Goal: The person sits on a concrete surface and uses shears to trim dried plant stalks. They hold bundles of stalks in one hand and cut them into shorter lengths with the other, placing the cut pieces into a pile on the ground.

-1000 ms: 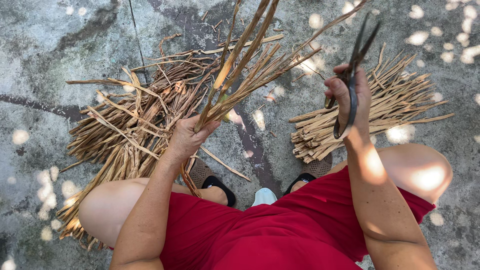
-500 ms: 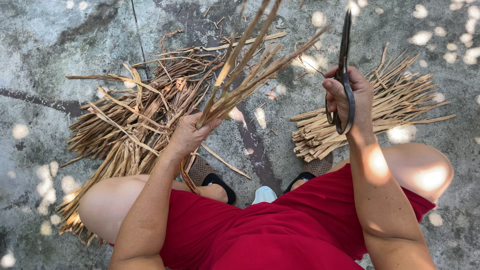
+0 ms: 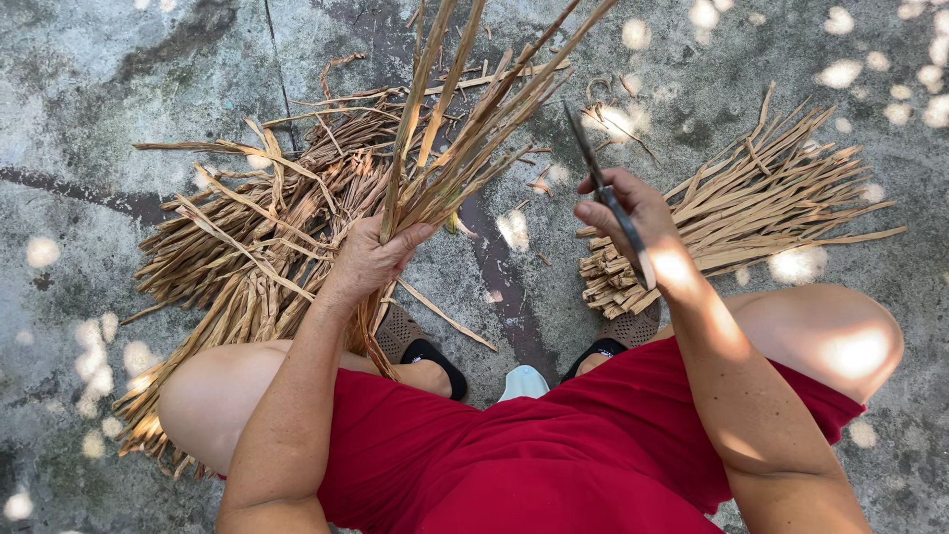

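Note:
My left hand [image 3: 371, 259] grips a bunch of dry tan reed strips [image 3: 465, 129] that fan upward and to the right from my fist. My right hand [image 3: 633, 222] holds dark metal scissors [image 3: 596, 178], blades closed and pointing up-left toward the bunch, a short gap away from it. Under my left arm lies a big loose heap of dry strips [image 3: 237, 267]. To the right of my right hand rests a neat stack of cut strips [image 3: 751, 218] with squared-off ends.
I squat on rough grey concrete [image 3: 99, 89] dappled with light spots. My knees, a red garment [image 3: 554, 445] and dark sandals [image 3: 430, 356] fill the lower frame. Small offcuts [image 3: 539, 183] lie between the two piles.
My right hand has lowered and tilted the scissors from upright to leaning left toward the bunch. My left hand keeps holding the bunch in place.

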